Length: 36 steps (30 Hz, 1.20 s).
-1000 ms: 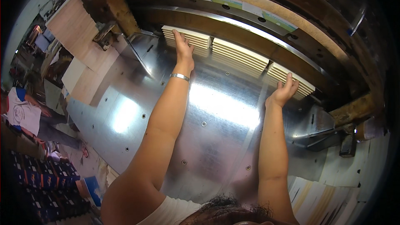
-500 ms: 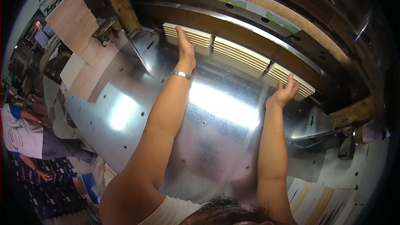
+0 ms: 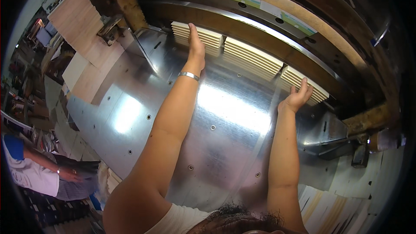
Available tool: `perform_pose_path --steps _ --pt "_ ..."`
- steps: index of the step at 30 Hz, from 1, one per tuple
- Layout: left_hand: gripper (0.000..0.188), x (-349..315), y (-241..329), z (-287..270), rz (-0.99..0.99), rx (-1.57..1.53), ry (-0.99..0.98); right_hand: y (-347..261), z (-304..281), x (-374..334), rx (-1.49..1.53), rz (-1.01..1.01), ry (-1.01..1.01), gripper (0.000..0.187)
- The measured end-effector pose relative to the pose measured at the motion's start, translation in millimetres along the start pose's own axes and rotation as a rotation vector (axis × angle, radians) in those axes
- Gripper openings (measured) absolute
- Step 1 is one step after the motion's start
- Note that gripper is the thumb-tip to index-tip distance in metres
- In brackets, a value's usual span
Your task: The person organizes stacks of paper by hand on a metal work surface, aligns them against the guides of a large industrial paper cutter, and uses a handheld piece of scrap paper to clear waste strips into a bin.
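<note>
Three cream paper stacks lie side by side at the back of a shiny steel machine bed, under the dark clamp bar of a cutter. My left hand lies flat against the front of the left stack, fingers straight; a silver bracelet circles that wrist. The middle stack stands untouched between my arms. My right hand presses with spread fingers on the front of the right stack. Neither hand grips anything.
A wooden beam with paper labels arches over the clamp. Brown board piles stand at the left. Another person in a white and blue shirt stands at the lower left. Printed sheets lie at the lower right.
Both hands stay pressed on the stacks, nearly unmoved. The person at the lower left has come further into view.
</note>
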State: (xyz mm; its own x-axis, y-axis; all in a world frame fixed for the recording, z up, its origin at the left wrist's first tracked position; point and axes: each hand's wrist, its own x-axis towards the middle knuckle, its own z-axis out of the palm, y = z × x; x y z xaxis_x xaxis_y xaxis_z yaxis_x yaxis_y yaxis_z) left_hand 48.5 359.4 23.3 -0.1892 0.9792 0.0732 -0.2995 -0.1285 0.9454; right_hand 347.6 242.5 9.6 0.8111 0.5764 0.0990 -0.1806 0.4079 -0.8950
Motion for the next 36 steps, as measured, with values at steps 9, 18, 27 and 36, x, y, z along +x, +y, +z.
perform_pose_path --steps 9,18,27,36 --pt "0.105 -8 8 2 -0.023 -0.037 0.007 0 -5 4 0.003 0.012 -0.028 0.092" --pt "0.107 -7 13 -5 -0.054 -0.047 -0.042 4 -2 5 0.048 -0.010 0.007 0.045" --pt "0.108 -3 10 -8 -0.031 -0.021 -0.056 0 0 1 0.026 0.025 -0.029 0.098" --pt "0.103 -6 5 -4 0.021 -0.125 0.075 -6 -6 -2 0.027 0.042 -0.061 0.095"
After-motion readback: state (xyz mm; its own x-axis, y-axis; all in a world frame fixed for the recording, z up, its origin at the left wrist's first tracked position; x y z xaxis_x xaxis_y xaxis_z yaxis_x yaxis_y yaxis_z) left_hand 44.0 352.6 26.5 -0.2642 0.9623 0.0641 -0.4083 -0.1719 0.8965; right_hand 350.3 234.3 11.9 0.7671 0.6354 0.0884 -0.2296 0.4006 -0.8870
